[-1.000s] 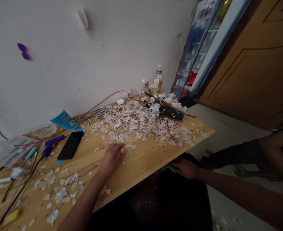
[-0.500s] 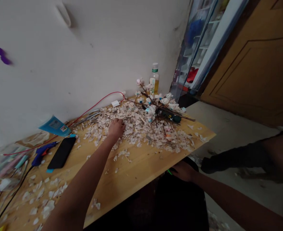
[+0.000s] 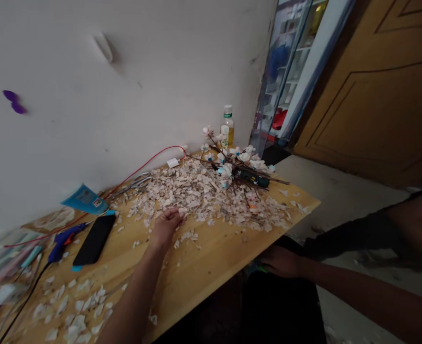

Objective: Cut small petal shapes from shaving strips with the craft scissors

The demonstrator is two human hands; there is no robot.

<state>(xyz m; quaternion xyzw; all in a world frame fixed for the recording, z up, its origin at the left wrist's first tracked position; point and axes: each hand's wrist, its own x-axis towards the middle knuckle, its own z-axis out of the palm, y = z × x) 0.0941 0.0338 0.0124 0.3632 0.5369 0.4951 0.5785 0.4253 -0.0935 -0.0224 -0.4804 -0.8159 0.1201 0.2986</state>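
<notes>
My left hand (image 3: 166, 227) is over the near edge of a pile of pale dried petals (image 3: 196, 186) on the wooden table. Its thumb and fingers are pinched together on a whitish petal (image 3: 182, 211). Low by the table's front edge, above my dark-clothed lap, is my right hand (image 3: 280, 262). Its fingers curl downward by a small bright green piece (image 3: 263, 269); shadow hides what that piece belongs to. Artificial blossom branches (image 3: 228, 160) with white flowers lie on the right of the pile, beside a dark green roll (image 3: 252, 178).
Behind the branches stands a drink bottle (image 3: 227, 126). On the left lie a blue tube (image 3: 85, 199), a black phone (image 3: 94, 239), a blue glue gun (image 3: 65, 241) with its cord, and scattered petals (image 3: 76, 325). A red cable (image 3: 139, 169) runs along the wall. Another person's leg (image 3: 354, 234) is at right.
My left hand has drawn back toward me out of the pile, now pinching a petal. My right hand stays low, slightly shifted. The view has tilted a little.
</notes>
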